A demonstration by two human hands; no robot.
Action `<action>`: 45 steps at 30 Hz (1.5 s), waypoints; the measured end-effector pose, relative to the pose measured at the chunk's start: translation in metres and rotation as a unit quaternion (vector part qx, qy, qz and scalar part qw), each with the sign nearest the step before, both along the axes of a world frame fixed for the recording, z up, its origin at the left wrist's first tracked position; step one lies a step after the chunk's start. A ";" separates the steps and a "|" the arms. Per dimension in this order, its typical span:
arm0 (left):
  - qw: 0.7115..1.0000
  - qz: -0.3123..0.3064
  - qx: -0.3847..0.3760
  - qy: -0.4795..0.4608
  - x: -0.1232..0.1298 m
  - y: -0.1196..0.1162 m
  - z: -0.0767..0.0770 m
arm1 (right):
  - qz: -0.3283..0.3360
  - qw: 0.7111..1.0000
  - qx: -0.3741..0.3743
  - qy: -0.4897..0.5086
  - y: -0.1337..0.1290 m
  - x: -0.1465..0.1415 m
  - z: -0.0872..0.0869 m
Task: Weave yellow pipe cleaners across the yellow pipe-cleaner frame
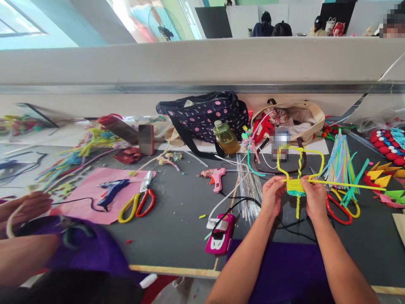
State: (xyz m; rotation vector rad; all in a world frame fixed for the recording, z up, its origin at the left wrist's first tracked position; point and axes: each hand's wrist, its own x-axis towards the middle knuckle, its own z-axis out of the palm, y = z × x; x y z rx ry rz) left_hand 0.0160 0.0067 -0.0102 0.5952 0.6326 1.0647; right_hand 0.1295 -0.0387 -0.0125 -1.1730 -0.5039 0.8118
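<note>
Between my two hands is a yellow pipe-cleaner piece [295, 185] with two open loops at the top, a twisted middle stem, a woven yellow band with a green lower edge and a twisted tail hanging down. My left hand [274, 195] pinches the left end of the band. At its right end, my right hand [314, 197] has its fingers closed on the band. A long yellow strand runs out to the right past my right hand. Red and yellow scissors [343, 207] lie just right of that hand, near upright pastel pipe cleaners [341, 162].
A pink glue gun [215, 177], silver wires [248, 190] and a magenta device [220, 234] with a black cord lie left of my hands. Behind stand a bottle [226, 137] and bags [205, 118]. At far left, a co-worker's hand [27, 209] holds a pale strand.
</note>
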 end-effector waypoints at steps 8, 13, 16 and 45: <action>0.999 -0.038 -0.021 -0.014 -0.001 0.002 0.004 | 0.006 1.000 0.005 0.006 0.000 0.000 -0.002; 0.997 -0.071 -0.022 -0.029 -0.005 0.005 0.003 | 0.013 1.000 -0.006 -0.021 -0.001 0.000 0.000; 0.996 -0.081 -0.029 -0.019 -0.007 0.009 0.000 | 0.010 0.999 -0.005 -0.033 -0.002 0.000 0.000; 0.996 -0.091 0.005 0.016 -0.012 0.011 0.005 | 0.040 0.998 0.004 -0.052 -0.003 0.001 -0.004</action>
